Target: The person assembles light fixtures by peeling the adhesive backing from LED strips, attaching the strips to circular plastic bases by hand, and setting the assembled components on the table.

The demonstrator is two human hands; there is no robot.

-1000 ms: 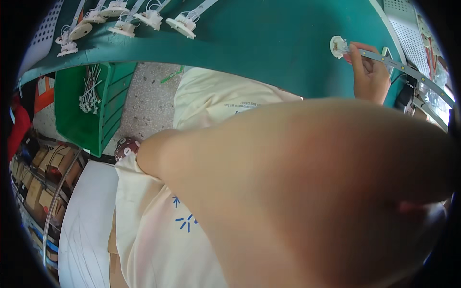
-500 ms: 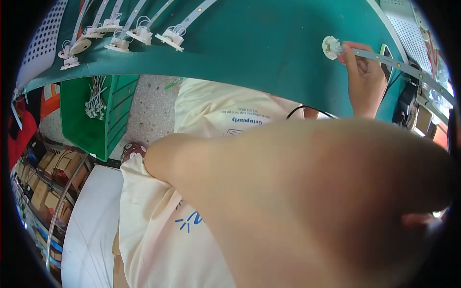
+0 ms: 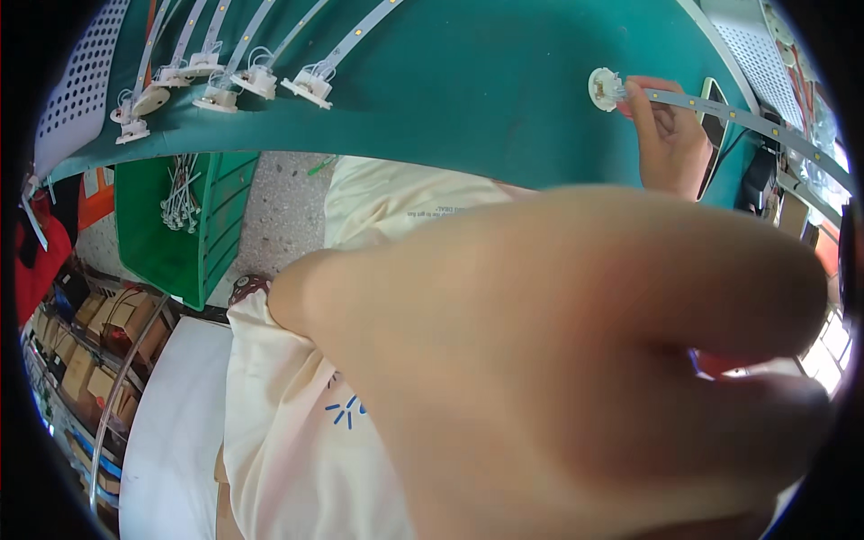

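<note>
My right hand point(image 3: 672, 139), at the upper right, pinches a narrow white LED strip point(image 3: 711, 107) between thumb and fingers close to its end. A round white end cap point(image 3: 605, 89) with small wires sits at that end, just left of my fingertips, over the green tabletop point(image 3: 468, 99). The rest of the strip runs off to the right. My left hand point(image 3: 666, 333) is raised very close to the camera, large and blurred. A gap shows between two blurred parts of it, but whether it holds anything is unclear. It hides my right forearm.
Several LED strips point(image 3: 355, 38) with round white ends lie at the table's upper left, beside a perforated white panel point(image 3: 76, 81). Below stands a green crate point(image 3: 229, 211) holding thin white-ended pieces point(image 3: 183, 202). A phone point(image 3: 714, 135) lies beside my right hand. Boxes point(image 3: 81, 369) fill a shelf at left.
My right hand and the LED strip have shifted slightly left, showing more of the phone. My left hand has moved a little, and the gap in it looks wider.
</note>
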